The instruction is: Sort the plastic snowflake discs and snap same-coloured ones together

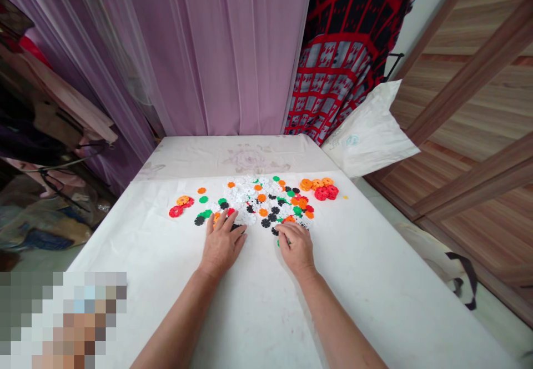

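Red and orange plastic snap discs [176, 211] at far left on a white sheet [137, 269]; left grip [221, 244] flat, fingers apart, just beside black discs [199, 220]; white disc heap [250, 199] ahead; right grip [295, 249] curved over a green disc [283, 242], clamp impossible to tell. Risk: careless sweep scattering loose pieces sideways.

1. Bright, soft, even light, with no visible source.
2. Faint shadows and no harsh glare on the white sheet [366, 280].
3. Coloured plastic discs [261, 198] look sharp.
4. Wide-angle bending warps the wooden panels [470, 96].
5. A pixelated block [62, 319] hides the lower left corner.
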### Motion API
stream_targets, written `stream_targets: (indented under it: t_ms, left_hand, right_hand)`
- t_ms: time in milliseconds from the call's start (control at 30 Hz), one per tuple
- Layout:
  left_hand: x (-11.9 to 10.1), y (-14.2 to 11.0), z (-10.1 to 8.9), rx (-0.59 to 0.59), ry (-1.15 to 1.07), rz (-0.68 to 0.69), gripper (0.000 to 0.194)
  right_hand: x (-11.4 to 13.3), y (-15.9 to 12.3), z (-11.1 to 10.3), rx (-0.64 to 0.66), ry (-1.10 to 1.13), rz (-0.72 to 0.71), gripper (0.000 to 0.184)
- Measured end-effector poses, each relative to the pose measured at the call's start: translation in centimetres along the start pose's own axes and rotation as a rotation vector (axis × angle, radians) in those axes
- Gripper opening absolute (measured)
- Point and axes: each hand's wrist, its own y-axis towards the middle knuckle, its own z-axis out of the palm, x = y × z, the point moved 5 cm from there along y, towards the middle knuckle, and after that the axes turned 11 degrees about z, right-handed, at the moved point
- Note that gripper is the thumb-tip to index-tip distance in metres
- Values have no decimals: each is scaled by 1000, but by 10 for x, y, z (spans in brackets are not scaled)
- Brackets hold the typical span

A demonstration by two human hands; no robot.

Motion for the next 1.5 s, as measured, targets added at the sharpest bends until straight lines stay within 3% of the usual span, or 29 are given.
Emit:
stream_targets:
  t_ms: [133,267,367,533,900,1033,1133,1267,1400,1500]
  left_hand:
    - [19,-10,-4,-109,-22,-126,30]
    - [60,-30,-8,-301,-87,-331,32]
    - [84,-37,-6,-329,-172,-419,33]
    - [94,-35,-1,-267,-258,-498,34]
    - [93,-34,10,-184,-274,-478,31]
    - [99,-33,12,-133,-336,-402,31]
    - [107,-38,14,-56,-358,-267,45]
    - [113,-50,15,100,-194,-232,69]
    - [100,-50,16,226,-48,-254,66]
    - [88,-44,14,204,38,-325,63]
  right_hand:
    - [1,0,-1,8,-11,4,29]
    - [3,0,-2,7,-8,0,28]
    - [4,0,-2,12,-1,-23,27]
    - [8,0,-3,16,5,-73,27]
    - [3,-3,-8,-53,-4,-80,26]
    - [3,-2,-7,-46,1,-85,25]
    - [3,-2,-5,-26,17,-80,26]
    - [1,0,-3,-22,34,-66,26]
    - [-1,0,-3,-36,43,-57,25]
    - [-1,0,-3,-20,49,-49,25]
